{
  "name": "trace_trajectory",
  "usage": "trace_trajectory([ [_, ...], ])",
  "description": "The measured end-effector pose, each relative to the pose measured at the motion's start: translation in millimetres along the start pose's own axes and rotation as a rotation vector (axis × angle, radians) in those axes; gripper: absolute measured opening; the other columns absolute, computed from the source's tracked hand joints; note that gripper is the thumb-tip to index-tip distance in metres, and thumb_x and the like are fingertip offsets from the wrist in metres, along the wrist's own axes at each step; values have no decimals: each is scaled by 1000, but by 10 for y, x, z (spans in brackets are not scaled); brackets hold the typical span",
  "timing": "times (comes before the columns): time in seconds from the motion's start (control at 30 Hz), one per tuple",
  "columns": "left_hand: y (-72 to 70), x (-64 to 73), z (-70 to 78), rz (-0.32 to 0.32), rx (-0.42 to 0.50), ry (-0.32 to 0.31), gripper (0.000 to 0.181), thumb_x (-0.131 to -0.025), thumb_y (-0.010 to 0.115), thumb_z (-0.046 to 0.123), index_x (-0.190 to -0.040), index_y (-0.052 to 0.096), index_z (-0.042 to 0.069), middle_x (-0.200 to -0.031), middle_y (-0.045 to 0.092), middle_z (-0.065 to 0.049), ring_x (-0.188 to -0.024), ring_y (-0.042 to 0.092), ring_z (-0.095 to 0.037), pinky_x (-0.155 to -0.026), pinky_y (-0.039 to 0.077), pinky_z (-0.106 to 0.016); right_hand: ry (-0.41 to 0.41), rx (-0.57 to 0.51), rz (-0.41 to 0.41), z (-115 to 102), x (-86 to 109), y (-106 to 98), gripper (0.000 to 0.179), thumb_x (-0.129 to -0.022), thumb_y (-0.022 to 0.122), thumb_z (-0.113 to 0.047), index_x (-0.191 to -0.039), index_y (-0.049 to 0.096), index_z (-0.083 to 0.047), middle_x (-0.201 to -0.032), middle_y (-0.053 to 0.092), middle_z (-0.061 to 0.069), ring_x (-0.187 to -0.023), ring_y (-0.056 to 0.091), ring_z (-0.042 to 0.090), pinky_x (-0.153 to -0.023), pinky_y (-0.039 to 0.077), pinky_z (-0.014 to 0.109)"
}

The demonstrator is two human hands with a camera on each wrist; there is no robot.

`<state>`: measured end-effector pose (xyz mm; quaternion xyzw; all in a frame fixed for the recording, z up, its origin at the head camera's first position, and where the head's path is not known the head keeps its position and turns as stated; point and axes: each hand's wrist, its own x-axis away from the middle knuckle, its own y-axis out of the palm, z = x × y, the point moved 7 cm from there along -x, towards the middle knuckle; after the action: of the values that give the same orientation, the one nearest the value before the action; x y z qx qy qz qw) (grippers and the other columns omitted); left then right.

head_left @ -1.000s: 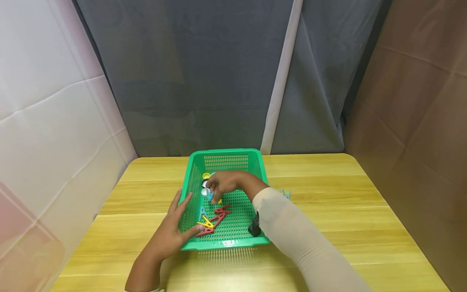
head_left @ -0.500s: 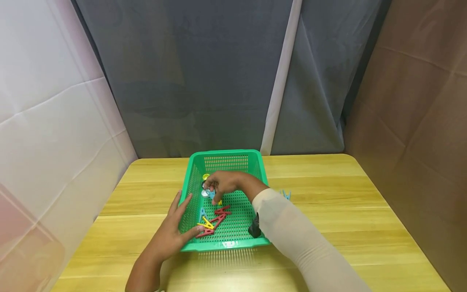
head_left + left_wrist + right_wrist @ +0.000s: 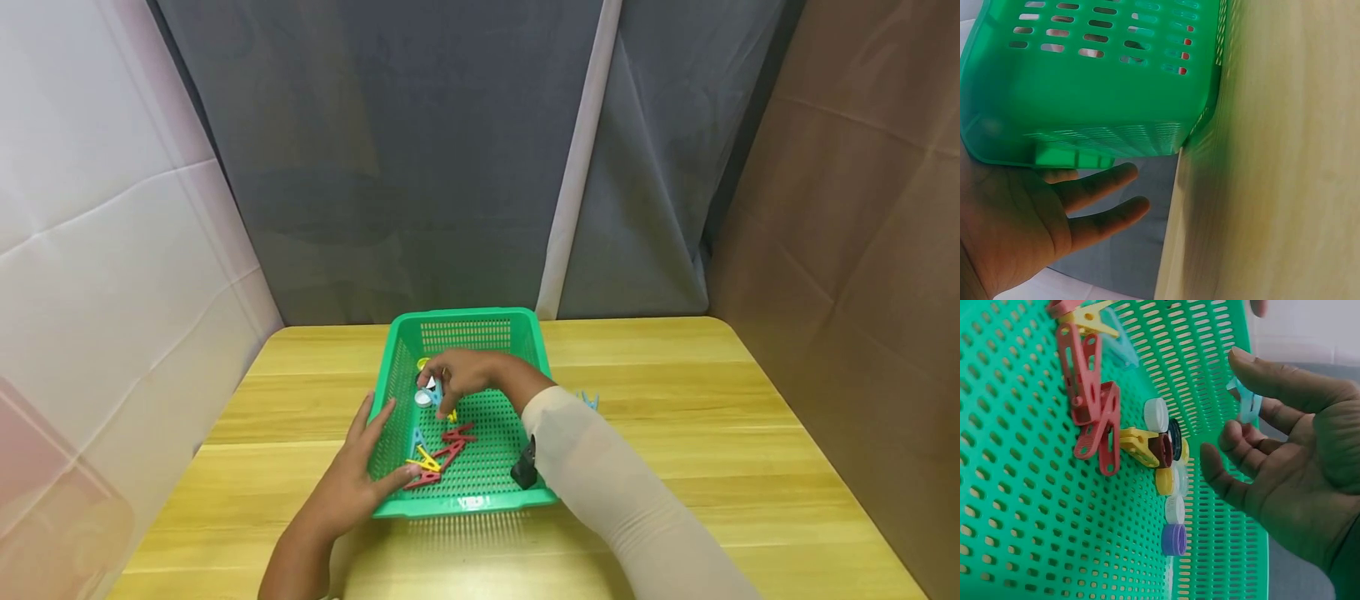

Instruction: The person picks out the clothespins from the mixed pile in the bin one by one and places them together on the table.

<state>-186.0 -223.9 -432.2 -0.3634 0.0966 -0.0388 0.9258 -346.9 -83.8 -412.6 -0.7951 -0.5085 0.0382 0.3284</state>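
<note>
A green plastic basket point(image 3: 465, 315) with slotted walls stands on the table. My left hand point(image 3: 348, 483) rests on its left rim, thumb over the inside, fingers straight outside; the left wrist view shows the palm point(image 3: 1016, 219) against the rim. My right hand point(image 3: 465, 372) is inside the basket and pinches a light blue clothespin point(image 3: 1249, 403) between thumb and fingers. Below it in the basket are red clothespins point(image 3: 1085, 375), yellow clothespins point(image 3: 1140, 444) and another blue clothespin point(image 3: 417, 437). Bottle caps line the left side, among them a white cap point(image 3: 1155, 415) and a purple cap point(image 3: 1174, 540).
Another light blue clothespin point(image 3: 589, 401) lies on the wooden table point(image 3: 675, 417), right of the basket and partly behind the right sleeve. A black device point(image 3: 524, 467) sits at the right wrist. A grey curtain point(image 3: 420, 167) hangs behind the table.
The light blue clothespin in my right hand has turned more upright between the fingers. The right hand shifts only slightly; the left hand keeps its place on the rim.
</note>
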Motion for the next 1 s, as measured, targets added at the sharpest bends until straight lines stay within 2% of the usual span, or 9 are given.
trace_trajectory([
  [0.1, 10, 9, 5, -3, 4, 0, 98, -100, 80, 42, -175, 24, 16, -184, -1, -24, -160, 22, -67, -115, 32, -88, -20, 11, 19, -38, 50, -47, 59, -87, 89, -4, -142, 67, -2, -100, 65, 4, -87, 58, 17, -89, 57, 49],
  [0.2, 7, 14, 12, -6, 4, 0, 97, -100, 79, 42, -176, 24, 16, -184, -1, -23, -160, 21, -67, -115, 32, -88, -19, 48, 56, -71, 121, -113, 56, -86, 90, -7, -139, 71, -8, -112, 66, 2, -101, 61, 22, -85, 55, 38],
  [0.3, -4, 8, 24, -7, 6, 0, 97, -100, 79, 43, -176, 24, 16, -184, -1, -22, -161, 20, -67, -116, 31, -88, -10, 81, 90, -97, 206, -188, 55, -86, 93, -14, -137, 73, -14, -128, 67, 2, -119, 61, 27, -90, 54, 32],
  [0.4, -13, 4, 29, -9, 11, -2, 98, -100, 79, 43, -176, 24, 16, -184, -2, -22, -161, 20, -67, -116, 31, -88, -15, 79, 105, -114, 278, -256, 57, -88, 93, -18, -140, 72, -13, -137, 67, 5, -126, 59, 30, -95, 54, 33],
  [0.57, -6, 8, 9, -7, 15, -6, 98, -100, 80, 43, -176, 24, 17, -185, -2, -21, -161, 19, -66, -117, 30, -88, -61, 83, 127, -125, 375, -338, 63, -91, 90, -18, -149, 66, -9, -140, 66, 7, -124, 57, 27, -96, 52, 32],
  [0.67, 3, 8, -6, -4, 15, -8, 98, -100, 80, 43, -176, 24, 17, -185, -2, -21, -161, 19, -67, -116, 30, -88, -77, 61, 146, -135, 441, -374, 64, -91, 90, -16, -149, 65, -9, -135, 64, 7, -119, 56, 24, -90, 53, 30],
  [0.73, 12, 1, -9, -3, 12, -8, 97, -100, 80, 43, -176, 24, 17, -185, -1, -21, -161, 19, -67, -116, 30, -88, -83, 45, 153, -150, 486, -398, 64, -90, 90, -14, -149, 64, -8, -130, 62, 8, -118, 56, 26, -88, 53, 30],
  [0.9, 20, -16, -10, -1, 8, -8, 98, -99, 80, 44, -175, 25, 16, -184, -1, -22, -161, 20, -66, -116, 31, -88, -97, 39, 163, -208, 587, -446, 63, -92, 89, -13, -150, 63, -9, -128, 62, 8, -122, 56, 34, -93, 55, 31],
  [1.0, 19, -26, -7, -1, 8, -6, 98, -99, 80, 44, -175, 25, 15, -184, -1, -22, -161, 20, -66, -117, 30, -88, -98, 56, 182, -236, 664, -478, 62, -92, 89, -13, -148, 63, -10, -130, 61, 8, -122, 56, 32, -97, 57, 33],
])
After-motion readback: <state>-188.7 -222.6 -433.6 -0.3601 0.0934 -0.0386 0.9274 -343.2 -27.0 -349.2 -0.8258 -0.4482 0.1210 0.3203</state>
